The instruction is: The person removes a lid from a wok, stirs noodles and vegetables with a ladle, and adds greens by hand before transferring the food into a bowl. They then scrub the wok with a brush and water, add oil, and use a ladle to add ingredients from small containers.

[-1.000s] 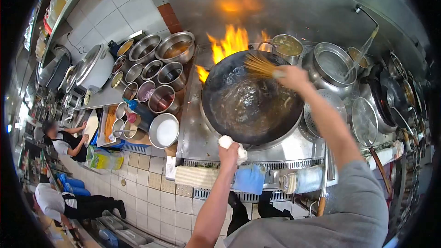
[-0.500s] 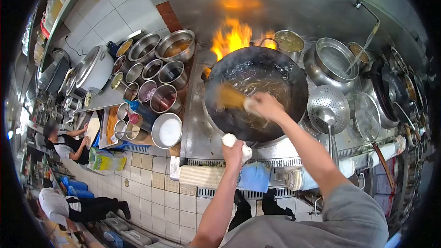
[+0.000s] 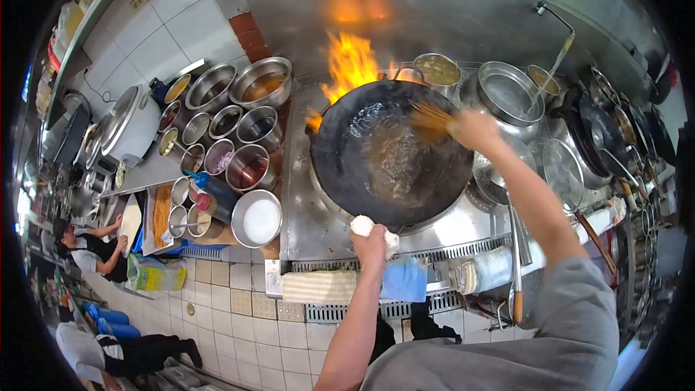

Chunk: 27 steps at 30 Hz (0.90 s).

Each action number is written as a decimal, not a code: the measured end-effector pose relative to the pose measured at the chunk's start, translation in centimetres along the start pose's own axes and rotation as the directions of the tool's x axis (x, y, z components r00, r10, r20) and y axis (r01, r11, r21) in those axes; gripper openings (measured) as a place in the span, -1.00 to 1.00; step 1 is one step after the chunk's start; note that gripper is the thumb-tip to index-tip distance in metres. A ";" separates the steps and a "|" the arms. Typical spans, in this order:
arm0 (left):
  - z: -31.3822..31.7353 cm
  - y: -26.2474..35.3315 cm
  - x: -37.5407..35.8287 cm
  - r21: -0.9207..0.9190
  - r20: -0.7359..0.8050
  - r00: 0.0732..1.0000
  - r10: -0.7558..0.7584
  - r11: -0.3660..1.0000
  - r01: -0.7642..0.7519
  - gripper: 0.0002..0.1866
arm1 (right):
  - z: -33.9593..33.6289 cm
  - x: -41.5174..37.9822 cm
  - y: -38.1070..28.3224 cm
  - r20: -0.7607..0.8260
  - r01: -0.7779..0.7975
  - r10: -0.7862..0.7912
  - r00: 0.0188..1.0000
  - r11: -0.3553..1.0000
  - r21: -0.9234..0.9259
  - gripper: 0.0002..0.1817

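Observation:
A large black wok (image 3: 362,174) sits tilted on the burner with murky water in it. Flames (image 3: 349,65) rise behind its far rim. My left hand (image 3: 371,240) grips the wok's near edge through a white cloth (image 3: 360,225). My right hand (image 3: 474,130) holds a bamboo brush (image 3: 428,119), whose bristles press against the wok's upper right inner wall.
Several steel seasoning pots (image 3: 239,116) stand left of the stove, with a white-filled bowl (image 3: 258,219) nearer me. Right of the wok are a strainer (image 3: 494,177), a steel pot (image 3: 504,94) and a running tap (image 3: 554,65). A blue cloth (image 3: 405,280) hangs on the front rail. Two people (image 3: 94,246) work at the far left.
My right hand swept the brush from the wok's far rim into its middle, then out to the upper right side. My left hand kept its grip on the rim.

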<state>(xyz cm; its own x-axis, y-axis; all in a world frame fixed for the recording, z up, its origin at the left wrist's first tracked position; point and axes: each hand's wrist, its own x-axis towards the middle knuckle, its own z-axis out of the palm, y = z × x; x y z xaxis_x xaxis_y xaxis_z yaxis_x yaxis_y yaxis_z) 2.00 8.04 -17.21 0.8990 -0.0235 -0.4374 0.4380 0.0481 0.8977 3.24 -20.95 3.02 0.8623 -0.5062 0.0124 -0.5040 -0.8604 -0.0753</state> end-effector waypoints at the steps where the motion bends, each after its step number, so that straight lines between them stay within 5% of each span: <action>1: 0.1 0.2 -0.4 0.006 0.012 1.000 -0.003 1.000 0.003 -0.49 | 2.5 2.8 -1.2 -0.065 -0.005 0.012 0.998 0.995 0.102 -0.66; 3: 0.4 1.6 -1.3 -0.035 0.007 0.998 0.056 0.998 -0.056 -0.52 | 5.2 2.4 -6.3 -0.094 -0.118 0.143 0.985 0.967 0.226 -0.68; 7: 0.7 3.5 -2.5 -0.060 0.023 1.000 0.016 0.998 -0.015 -0.56 | 8.4 -8.2 -9.2 -0.171 0.178 -0.141 0.975 0.959 0.223 -0.74; 11: 1.0 4.0 -2.7 -0.071 0.008 0.999 0.046 0.996 -0.046 -0.56 | 2.0 -13.8 -3.9 0.290 0.061 -0.027 0.957 0.992 -0.107 -0.72; 15: 0.6 4.8 -3.3 -0.028 0.008 1.000 0.000 1.000 0.000 -0.57 | 2.3 -6.2 3.1 -0.236 0.060 -0.096 0.967 0.986 -0.155 -0.84; 18: 0.9 3.2 -1.6 -0.059 0.028 0.999 0.029 0.998 -0.027 -0.60 | 1.4 -4.1 1.7 -0.256 0.006 -0.038 0.966 0.992 -0.126 -0.77; 21: 0.8 1.4 -0.2 -0.062 0.019 0.990 0.143 0.988 -0.141 -0.69 | -1.6 -9.8 1.0 -0.283 -0.064 0.122 0.951 0.977 0.206 -0.57; 23: 0.4 2.5 -0.4 -0.104 0.107 0.992 0.074 0.993 -0.063 -0.69 | 1.0 -13.8 3.4 -0.379 0.002 0.136 0.916 0.939 0.343 -0.53; 25: 0.1 3.4 -0.2 -0.219 0.204 0.979 -0.024 0.973 0.069 -0.70 | 2.9 -17.9 4.7 0.113 -0.217 0.262 0.958 0.412 0.885 -0.46; 26: 0.0 3.5 0.2 -0.205 0.212 0.977 -0.016 0.977 0.060 -0.70 | 4.1 -19.2 5.1 0.111 -0.216 0.273 0.956 0.397 0.892 -0.46; 27: 0.3 3.6 0.6 -0.216 0.155 0.984 -0.090 0.969 0.122 -0.70 | 5.8 -20.1 5.5 0.172 -0.244 0.289 0.942 0.234 0.941 -0.46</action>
<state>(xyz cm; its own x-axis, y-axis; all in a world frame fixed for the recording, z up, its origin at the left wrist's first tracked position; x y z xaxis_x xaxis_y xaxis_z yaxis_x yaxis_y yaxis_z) 4.09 7.92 -14.23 0.8452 -0.1825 -0.5024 0.5342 0.2591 0.8046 -16.62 -15.15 -3.38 0.6748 -0.7153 -0.1815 -0.2818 -0.0224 -0.9592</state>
